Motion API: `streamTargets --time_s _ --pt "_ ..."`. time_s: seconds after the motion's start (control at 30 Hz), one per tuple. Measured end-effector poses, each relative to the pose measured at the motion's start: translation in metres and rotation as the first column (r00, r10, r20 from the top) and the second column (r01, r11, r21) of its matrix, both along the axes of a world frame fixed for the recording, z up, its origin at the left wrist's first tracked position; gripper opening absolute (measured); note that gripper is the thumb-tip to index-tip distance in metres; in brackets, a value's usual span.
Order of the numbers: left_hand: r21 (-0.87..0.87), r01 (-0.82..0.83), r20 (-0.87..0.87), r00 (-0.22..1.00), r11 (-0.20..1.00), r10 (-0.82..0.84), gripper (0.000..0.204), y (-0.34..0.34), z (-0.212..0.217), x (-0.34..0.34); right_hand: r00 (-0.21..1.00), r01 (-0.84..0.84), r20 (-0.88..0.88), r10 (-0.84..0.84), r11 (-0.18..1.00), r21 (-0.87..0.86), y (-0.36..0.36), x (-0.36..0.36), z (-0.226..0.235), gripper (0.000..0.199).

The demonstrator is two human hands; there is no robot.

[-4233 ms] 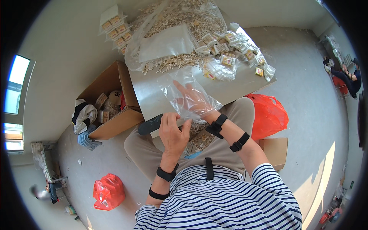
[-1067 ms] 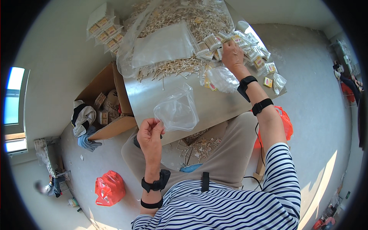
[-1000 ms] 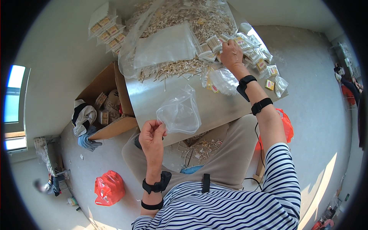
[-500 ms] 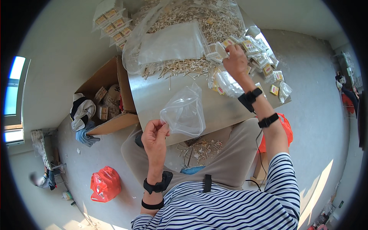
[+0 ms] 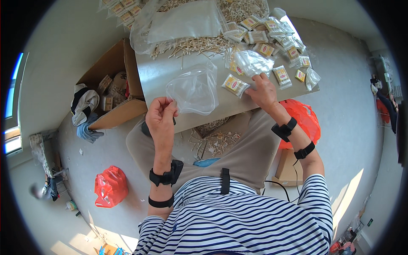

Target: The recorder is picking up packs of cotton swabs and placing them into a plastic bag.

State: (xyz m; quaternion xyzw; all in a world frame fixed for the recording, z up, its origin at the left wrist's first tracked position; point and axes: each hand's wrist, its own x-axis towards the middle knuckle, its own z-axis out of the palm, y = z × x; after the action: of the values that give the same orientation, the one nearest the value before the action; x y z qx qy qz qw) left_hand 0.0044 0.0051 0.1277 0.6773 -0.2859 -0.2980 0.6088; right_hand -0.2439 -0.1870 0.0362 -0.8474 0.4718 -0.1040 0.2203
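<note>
The left hand (image 5: 161, 122) pinches a clear bag (image 5: 194, 92) that spreads out past its fingertips. The right hand (image 5: 265, 93) grips one end of a little packet of cotton sticks (image 5: 235, 85), between the hands, nearer the right.

"Where can I pass over the surface (image 5: 153, 76)?"
"I see bare strips left of the clear bag (image 5: 193, 92) and along the near edge, plus a narrow gap between that bag and the swab packet (image 5: 234, 85) at my right grip (image 5: 264, 93)."
"What blocks me ahead?"
"Loose swabs (image 5: 187, 46) beyond the clear bag; flat clear bags (image 5: 255, 62) just past my right grip, then heaped packets (image 5: 272, 27). A cardboard box (image 5: 134, 72) stands at the left edge."
</note>
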Motion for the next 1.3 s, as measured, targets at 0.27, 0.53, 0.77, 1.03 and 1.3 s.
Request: streamTargets --time_s 0.27,0.53,0.77,1.03,1.3 --pt "0.025 0.017 0.008 1.000 1.000 -0.018 0.005 -0.002 -0.003 -0.005 0.982 -0.026 -0.189 0.011 0.997 -0.074 0.010 0.053 -0.013 0.054" --pt "0.008 -0.008 0.005 1.000 1.000 0.008 0.006 0.002 -0.006 -0.001 0.951 0.137 0.293 -0.102 0.985 -0.103 0.011 0.040 -0.012 0.046" --pt "0.017 0.029 0.002 1.000 0.999 -0.029 0.006 -0.003 -0.004 -0.007 0.883 0.106 0.469 -0.022 0.983 -0.153 0.017 0.026 -0.054 0.047" --pt "0.019 0.038 0.015 0.999 0.999 -0.038 0.007 -0.001 -0.006 -0.007 0.963 0.235 0.154 -0.219 0.968 -0.091 0.030 0.051 -0.030 0.075" --pt "0.014 0.026 0.036 0.999 1.000 -0.027 0.007 0.003 0.000 -0.002 0.964 0.257 -0.034 -0.265 0.955 -0.147 0.017 0.084 -0.020 0.068"
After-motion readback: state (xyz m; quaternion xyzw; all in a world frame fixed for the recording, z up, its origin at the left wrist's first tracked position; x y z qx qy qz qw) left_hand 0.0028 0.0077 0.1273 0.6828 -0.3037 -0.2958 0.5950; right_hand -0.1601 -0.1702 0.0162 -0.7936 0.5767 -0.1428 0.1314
